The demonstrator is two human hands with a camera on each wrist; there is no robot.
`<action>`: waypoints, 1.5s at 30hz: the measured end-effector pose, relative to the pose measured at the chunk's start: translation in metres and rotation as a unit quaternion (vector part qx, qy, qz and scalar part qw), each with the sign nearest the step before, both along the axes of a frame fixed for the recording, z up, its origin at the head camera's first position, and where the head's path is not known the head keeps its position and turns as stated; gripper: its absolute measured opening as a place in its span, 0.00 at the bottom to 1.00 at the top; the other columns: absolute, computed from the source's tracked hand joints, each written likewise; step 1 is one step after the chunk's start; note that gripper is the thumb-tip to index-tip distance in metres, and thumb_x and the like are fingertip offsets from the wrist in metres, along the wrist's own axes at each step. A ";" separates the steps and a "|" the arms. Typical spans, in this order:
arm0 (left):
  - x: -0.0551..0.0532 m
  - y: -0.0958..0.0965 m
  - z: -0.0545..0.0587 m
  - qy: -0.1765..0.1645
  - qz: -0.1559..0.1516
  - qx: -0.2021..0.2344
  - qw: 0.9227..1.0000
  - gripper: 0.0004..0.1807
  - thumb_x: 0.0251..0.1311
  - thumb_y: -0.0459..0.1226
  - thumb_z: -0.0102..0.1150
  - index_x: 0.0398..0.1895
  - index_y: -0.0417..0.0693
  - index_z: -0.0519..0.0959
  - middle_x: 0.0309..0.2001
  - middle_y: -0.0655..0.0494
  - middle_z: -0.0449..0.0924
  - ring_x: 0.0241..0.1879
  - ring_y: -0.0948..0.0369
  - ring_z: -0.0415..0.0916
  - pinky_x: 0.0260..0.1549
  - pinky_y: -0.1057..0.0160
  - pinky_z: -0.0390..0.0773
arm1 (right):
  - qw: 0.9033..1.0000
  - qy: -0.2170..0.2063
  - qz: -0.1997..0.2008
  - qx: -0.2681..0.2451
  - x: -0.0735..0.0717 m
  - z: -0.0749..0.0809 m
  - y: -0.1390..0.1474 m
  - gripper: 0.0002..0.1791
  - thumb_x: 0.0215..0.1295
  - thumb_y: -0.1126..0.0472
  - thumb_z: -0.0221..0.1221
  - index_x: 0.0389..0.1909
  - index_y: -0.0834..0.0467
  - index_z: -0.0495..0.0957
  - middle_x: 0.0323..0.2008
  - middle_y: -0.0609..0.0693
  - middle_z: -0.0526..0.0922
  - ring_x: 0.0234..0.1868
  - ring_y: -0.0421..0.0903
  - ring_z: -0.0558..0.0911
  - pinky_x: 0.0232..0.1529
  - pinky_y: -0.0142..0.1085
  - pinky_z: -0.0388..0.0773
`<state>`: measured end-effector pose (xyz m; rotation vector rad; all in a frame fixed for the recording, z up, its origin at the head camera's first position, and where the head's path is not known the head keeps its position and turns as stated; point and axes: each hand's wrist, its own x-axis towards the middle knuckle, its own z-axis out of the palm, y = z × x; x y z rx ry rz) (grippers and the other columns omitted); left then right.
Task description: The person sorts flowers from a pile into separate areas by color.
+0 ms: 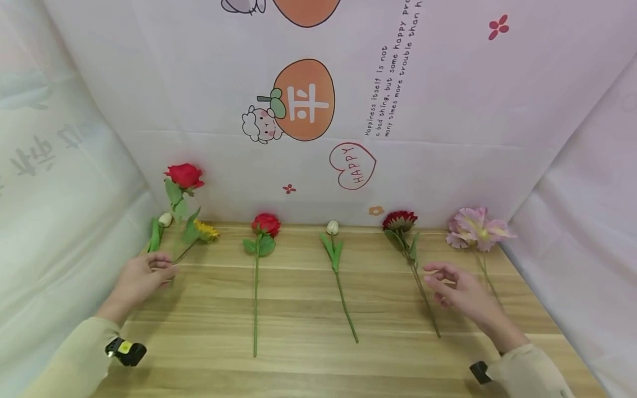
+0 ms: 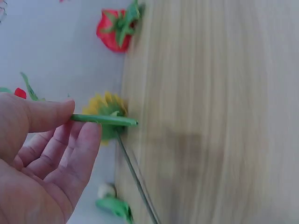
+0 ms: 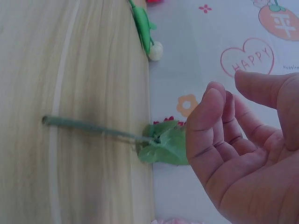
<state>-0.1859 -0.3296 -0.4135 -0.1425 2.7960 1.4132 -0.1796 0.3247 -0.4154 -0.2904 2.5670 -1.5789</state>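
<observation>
My left hand (image 1: 141,276) pinches the green stem (image 2: 105,120) of a red rose (image 1: 184,176), raised above the table's left end with its bloom up. Below and behind it lie a yellow sunflower-like flower (image 1: 206,231) and a white tulip (image 1: 165,220). My right hand (image 1: 463,290) hovers with loosely bent fingers and nothing between them. It is between a dark red flower (image 1: 400,221), whose stem (image 3: 93,127) shows in the right wrist view, and a pale pink flower (image 1: 478,226). The sunflower's lower stem is partly hidden by my left hand in the head view.
On the wooden table (image 1: 298,309) lie another red rose (image 1: 266,224) and another white tulip (image 1: 333,227), blooms toward the back edge. A printed white cloth (image 1: 438,110) rises behind the table, with white cloth (image 1: 59,182) at both sides.
</observation>
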 end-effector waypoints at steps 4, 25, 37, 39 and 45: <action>-0.002 0.015 0.003 -0.001 -0.004 0.056 0.998 0.27 0.70 0.39 0.63 0.61 0.25 0.69 0.51 0.38 0.78 0.39 0.66 0.81 0.42 0.60 0.86 | 1.000 -0.009 0.009 -0.007 0.001 0.004 -0.008 0.25 0.75 0.57 0.60 0.64 0.68 0.69 0.43 0.63 0.78 0.29 0.52 0.81 0.27 0.39 0.83; 0.005 0.080 0.005 0.067 -0.044 0.216 0.973 0.29 0.66 0.35 0.67 0.62 0.29 0.68 0.44 0.54 0.79 0.40 0.63 0.83 0.41 0.59 0.87 | 0.985 -0.048 0.161 -0.040 -0.004 -0.005 -0.092 0.30 0.76 0.54 0.58 0.69 0.70 0.68 0.63 0.68 0.75 0.64 0.61 0.75 0.57 0.34 0.79; -0.006 0.105 0.001 0.058 -0.051 0.309 0.948 0.16 0.70 0.38 0.62 0.52 0.35 0.73 0.40 0.56 0.83 0.38 0.62 0.82 0.40 0.61 0.87 | 0.965 -0.079 0.235 -0.086 -0.004 -0.015 -0.159 0.29 0.75 0.56 0.60 0.67 0.70 0.69 0.59 0.69 0.77 0.57 0.62 0.80 0.53 0.47 0.83; -0.007 0.106 -0.001 0.063 -0.058 0.316 0.945 0.14 0.71 0.37 0.62 0.50 0.35 0.73 0.40 0.56 0.83 0.38 0.62 0.82 0.39 0.62 0.87 | 0.964 -0.086 0.237 -0.084 -0.004 -0.014 -0.168 0.29 0.74 0.55 0.60 0.67 0.69 0.71 0.59 0.67 0.78 0.56 0.57 0.81 0.52 0.45 0.83; -0.005 0.111 -0.002 0.065 -0.084 0.342 0.933 0.10 0.69 0.32 0.63 0.47 0.34 0.75 0.37 0.54 0.82 0.34 0.63 0.81 0.38 0.62 0.87 | 0.960 -0.103 0.246 -0.089 -0.004 -0.012 -0.198 0.26 0.74 0.54 0.61 0.65 0.64 0.74 0.56 0.65 0.81 0.54 0.52 0.83 0.51 0.45 0.84</action>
